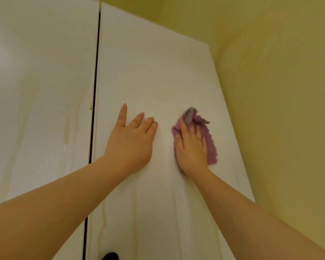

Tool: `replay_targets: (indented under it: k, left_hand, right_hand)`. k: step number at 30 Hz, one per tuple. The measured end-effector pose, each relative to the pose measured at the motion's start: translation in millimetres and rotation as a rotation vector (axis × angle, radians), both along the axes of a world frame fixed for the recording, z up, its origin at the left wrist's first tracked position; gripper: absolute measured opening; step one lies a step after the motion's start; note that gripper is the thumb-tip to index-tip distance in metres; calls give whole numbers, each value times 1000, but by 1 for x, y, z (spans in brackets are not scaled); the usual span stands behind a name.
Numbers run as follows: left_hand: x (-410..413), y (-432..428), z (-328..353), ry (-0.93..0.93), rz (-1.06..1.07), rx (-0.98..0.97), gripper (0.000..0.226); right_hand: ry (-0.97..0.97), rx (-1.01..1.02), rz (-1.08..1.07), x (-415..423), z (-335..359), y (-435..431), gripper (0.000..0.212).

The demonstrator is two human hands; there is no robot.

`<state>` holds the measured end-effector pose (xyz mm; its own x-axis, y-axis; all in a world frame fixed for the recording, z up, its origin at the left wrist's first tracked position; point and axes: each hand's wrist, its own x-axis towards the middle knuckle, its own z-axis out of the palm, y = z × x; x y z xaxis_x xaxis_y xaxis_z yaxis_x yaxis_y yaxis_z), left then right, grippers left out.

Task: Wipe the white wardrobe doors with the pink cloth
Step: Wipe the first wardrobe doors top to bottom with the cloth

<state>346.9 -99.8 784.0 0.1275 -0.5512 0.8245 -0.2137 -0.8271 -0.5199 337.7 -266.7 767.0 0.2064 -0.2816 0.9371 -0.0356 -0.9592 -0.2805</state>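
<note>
A small dark knob (110, 256) shows lowest, between my forearms, on the right-hand flat white wardrobe door (148, 72). It is just beside the narrow dark gap (94, 109) that parts this door from the left white door (36, 72), which carries faint yellowish streaks. My left hand (129, 139) lies flat on the right door, fingers straight and spread. My right hand (191, 147) presses the crumpled fuzzy pink cloth (211, 149) flat-fingered against the same panel, near its outer edge, with bare panel above. Beyond is a yellow-green painted wall (280, 91).

I get warm, dim-ish light; glare on left door (36, 72), soft blur thruout, lines bowed right of it.
</note>
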Motion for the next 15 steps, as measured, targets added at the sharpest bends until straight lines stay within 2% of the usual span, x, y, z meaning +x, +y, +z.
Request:
replay_targets:
  k: [4, 5, 9, 10, 14, 15]
  left_hand:
    - [1, -3, 0, -9, 15, 12, 53]
    - [2, -3, 0, -9, 11, 11, 53]
    - [4, 0, 1, -13, 0, 38, 52]
    - [4, 1, 2, -20, 4, 45, 52]
    - [5, 5, 5, -42, 13, 56, 53]
    - [5, 4, 3, -43, 24, 59, 53]
  right_hand:
    - [98, -362, 28, 1, -23, 10, 54]
    - [102, -383, 35, -2, -18, 1, 55]
    - [-21, 12, -35, -3, 15, -16, 49]
    - [-5, 7, -53, 1, 16, -7, 50]
    - [56, -391, 18, 7, 0, 16, 55]
    - [37, -404, 32, 5, 2, 8, 58]
